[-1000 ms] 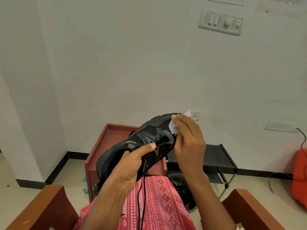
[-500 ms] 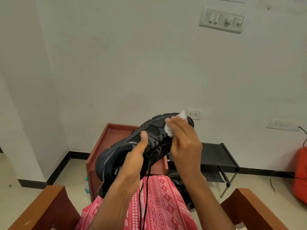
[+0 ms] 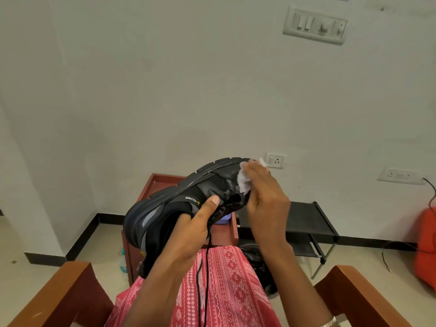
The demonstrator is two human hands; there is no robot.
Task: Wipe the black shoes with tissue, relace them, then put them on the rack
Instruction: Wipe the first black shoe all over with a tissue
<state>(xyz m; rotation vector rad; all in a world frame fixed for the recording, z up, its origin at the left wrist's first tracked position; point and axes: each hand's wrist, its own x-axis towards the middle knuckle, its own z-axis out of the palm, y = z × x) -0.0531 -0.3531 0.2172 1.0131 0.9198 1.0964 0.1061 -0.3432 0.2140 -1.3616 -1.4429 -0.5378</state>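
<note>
While the left hand (image 3: 188, 230) is gripping the black shoe (image 3: 165, 208), the right hand (image 3: 266, 199), pinching tissue (image 3: 243, 184), is partly blocking the rack (image 3: 309, 218).

A lived-in room of a home: plain white walls carry a switch panel (image 3: 315, 25) and a wall socket (image 3: 274, 160), with black skirting (image 3: 80, 239) along a pale floor (image 3: 35, 267). A black shoe rack (image 3: 306, 218) stands against the far wall, right of a red-brown desk (image 3: 162, 179). Wooden armrests (image 3: 63, 291) frame the near edge.

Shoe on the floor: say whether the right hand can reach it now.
Probably not directly: the right hand presses tissue to the held shoe, and the floor shoe lies low beyond the lap, partly hidden.
</note>
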